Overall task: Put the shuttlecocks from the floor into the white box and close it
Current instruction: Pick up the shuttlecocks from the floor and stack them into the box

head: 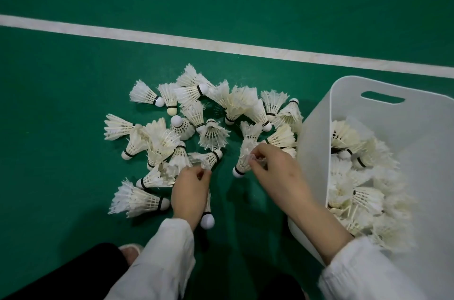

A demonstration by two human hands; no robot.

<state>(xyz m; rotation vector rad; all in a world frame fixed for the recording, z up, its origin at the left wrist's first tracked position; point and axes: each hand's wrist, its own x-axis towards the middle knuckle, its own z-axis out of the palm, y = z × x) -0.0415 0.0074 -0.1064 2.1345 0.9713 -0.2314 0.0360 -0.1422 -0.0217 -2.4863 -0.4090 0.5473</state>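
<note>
Several white feather shuttlecocks lie scattered on the green floor in the middle of the head view. My left hand pinches the feathers of one shuttlecock at the pile's near edge; another shuttlecock lies partly under the wrist. My right hand pinches the feathers of a shuttlecock whose cork points down-left. The white box stands open at the right, beside my right forearm, with several shuttlecocks inside. No lid is in view.
A white court line crosses the green floor beyond the pile. My knees in dark trousers and a light shoe are at the bottom edge. The box wall has a handle slot at its far side.
</note>
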